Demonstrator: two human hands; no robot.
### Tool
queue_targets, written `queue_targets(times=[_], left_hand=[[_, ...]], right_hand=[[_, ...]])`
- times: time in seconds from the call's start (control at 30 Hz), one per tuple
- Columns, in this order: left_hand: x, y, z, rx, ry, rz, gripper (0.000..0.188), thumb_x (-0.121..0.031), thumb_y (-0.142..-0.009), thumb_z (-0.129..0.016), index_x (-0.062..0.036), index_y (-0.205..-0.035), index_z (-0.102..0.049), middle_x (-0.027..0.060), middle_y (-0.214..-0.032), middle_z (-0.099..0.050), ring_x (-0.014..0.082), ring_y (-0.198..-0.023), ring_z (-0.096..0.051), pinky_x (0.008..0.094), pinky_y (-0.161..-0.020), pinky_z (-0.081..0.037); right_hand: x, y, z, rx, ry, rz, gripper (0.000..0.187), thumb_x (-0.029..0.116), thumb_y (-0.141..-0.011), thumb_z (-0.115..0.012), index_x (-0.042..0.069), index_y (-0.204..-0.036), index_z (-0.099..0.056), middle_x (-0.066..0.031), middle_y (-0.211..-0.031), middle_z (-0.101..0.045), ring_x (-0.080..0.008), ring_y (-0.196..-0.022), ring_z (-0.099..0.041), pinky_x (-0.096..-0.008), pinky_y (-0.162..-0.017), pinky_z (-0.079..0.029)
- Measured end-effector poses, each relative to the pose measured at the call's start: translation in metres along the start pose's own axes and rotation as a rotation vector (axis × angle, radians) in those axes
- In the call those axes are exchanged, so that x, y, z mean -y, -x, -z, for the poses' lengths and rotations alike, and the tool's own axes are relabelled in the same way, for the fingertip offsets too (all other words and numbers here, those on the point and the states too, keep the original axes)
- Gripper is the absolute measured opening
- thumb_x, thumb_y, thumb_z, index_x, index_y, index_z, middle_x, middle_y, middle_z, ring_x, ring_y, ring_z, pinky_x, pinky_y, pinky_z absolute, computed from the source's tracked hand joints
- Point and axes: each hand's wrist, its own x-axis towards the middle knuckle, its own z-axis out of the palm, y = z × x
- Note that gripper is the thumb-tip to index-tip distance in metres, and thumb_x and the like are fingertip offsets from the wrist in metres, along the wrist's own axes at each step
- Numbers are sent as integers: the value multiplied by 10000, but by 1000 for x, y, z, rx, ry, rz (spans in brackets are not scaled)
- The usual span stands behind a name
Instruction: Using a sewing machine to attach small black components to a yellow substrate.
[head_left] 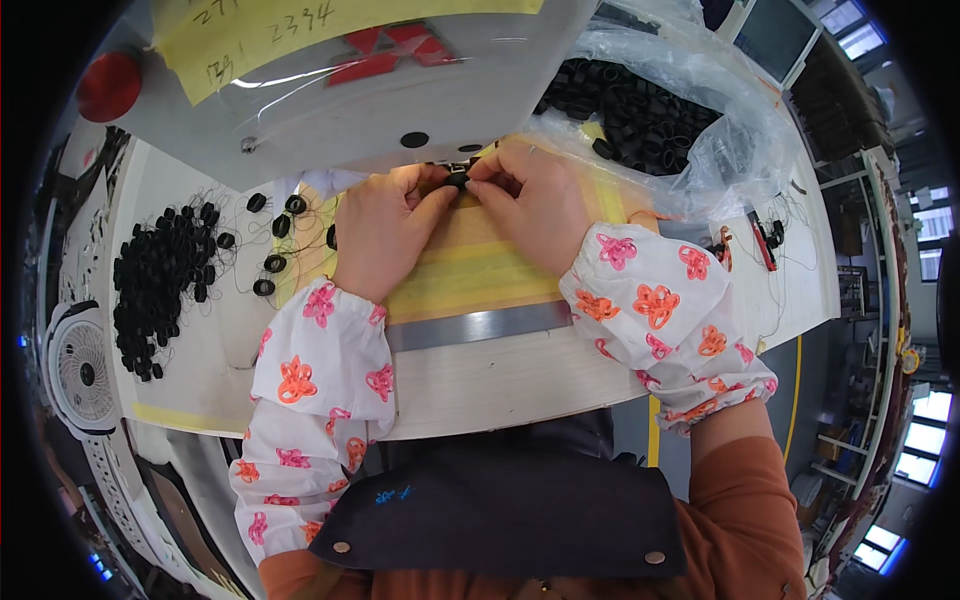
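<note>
Bending in from both sides, the two hands meet at a small black piece [457, 181] under the lower edge of a grey machine housing [300, 115], toward the far side of the table [500, 402] and well in from its front edge. Left hand [383, 228]: thumb and fingertips pinched on the piece's left side. Right hand [540, 205]: thumb and forefinger closed on its right side, the other fingers curled. The piece is mostly covered by fingertips; exact shape not readable here.

Handling, judged by the likely matching loops nearby: very light, soft to springy, probably a fabric or elastic band. Fragility looks low; squashing out of round seems the likelier trouble. Not obviously slippery, but small enough to twist away from one fingertip. Best hold: a light pinch at the two opposite ends, as here, fingers clear of the metal parts just beyond.

Around: a heap of black loops [165, 280] near the table's left edge, fine threads trailing, liable to snag. A clear plastic bag [740, 150] toward the far right corner, holding more black loops [650, 115]. A red-handled tool [764, 242] near the right edge. A metal strip [480, 327] between hands and front edge.
</note>
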Motion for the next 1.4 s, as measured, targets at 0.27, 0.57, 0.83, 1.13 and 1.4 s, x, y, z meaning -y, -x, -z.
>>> queue_targets(times=[0.27,0.57,0.83,1.13,1.4], left_hand=[[6,-3,-8,14,124,191,269,-316,-717,-617,-77,-831,-660,52,-620,-623,166,-531,-583,257,-513,-430],[5,-5,-3,22,190,212,271,-302,-735,-601,-55,-833,-657,49,-643,-634,146,-575,-601,240,-534,-434],[7,-6,-6,25,135,182,242,-297,-745,-599,-85,-850,-650,40,-664,-632,145,-599,-600,247,-539,-426],[14,-6,-4,76,24,174,309,-426,-770,-536,-155,-856,-656,18,-652,-621,174,-586,-586,264,-533,-424],[11,-8,-2,31,78,102,266,-348,-765,-564,-105,-825,-654,48,-666,-624,179,-590,-585,266,-548,-431]], right_hand=[[-1,-9,0,-3,30,-5,68,56,-684,-594,-3,-680,-558,-138,-604,-559,-296,-568,-551,-354,-530,-433],[-3,-13,0,27,133,50,113,77,-708,-626,-28,-740,-601,-114,-632,-598,-157,-532,-566,-254,-511,-448],[-2,-17,7,89,99,-54,127,80,-704,-625,-36,-755,-614,-119,-630,-602,-153,-533,-565,-259,-513,-447],[-4,-11,-1,18,197,74,132,87,-702,-630,-38,-717,-590,-137,-620,-586,-218,-525,-564,-293,-499,-442],[2,-13,2,52,237,10,95,69,-697,-580,29,-703,-494,-139,-626,-556,-328,-609,-551,-403,-537,-432]])
